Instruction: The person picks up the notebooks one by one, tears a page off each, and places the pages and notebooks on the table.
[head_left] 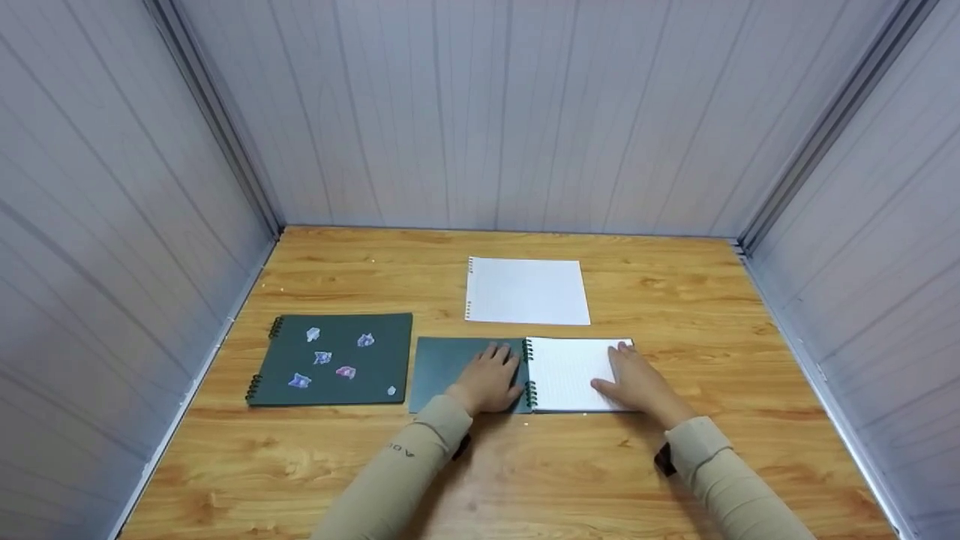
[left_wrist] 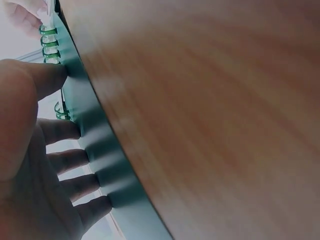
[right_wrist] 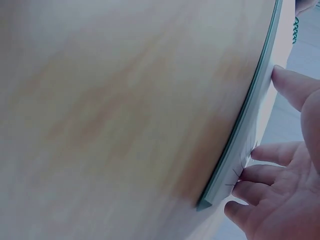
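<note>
An open spiral notebook lies flat, its dark green cover turned to the left and a lined white page on the right. My left hand rests on the cover beside the green coil; in the left wrist view its fingertips touch the green surface. On the page's right side lies my right hand, thumb and fingers spread. The right wrist view shows its thumb tip on the white page near the notebook's edge. Neither hand grips anything.
Left of the open notebook is a closed dark green spiral notebook with several stickers. Behind, a loose white sheet with punched holes along its left edge lies on the wooden table. Pale panel walls enclose the table at back and sides.
</note>
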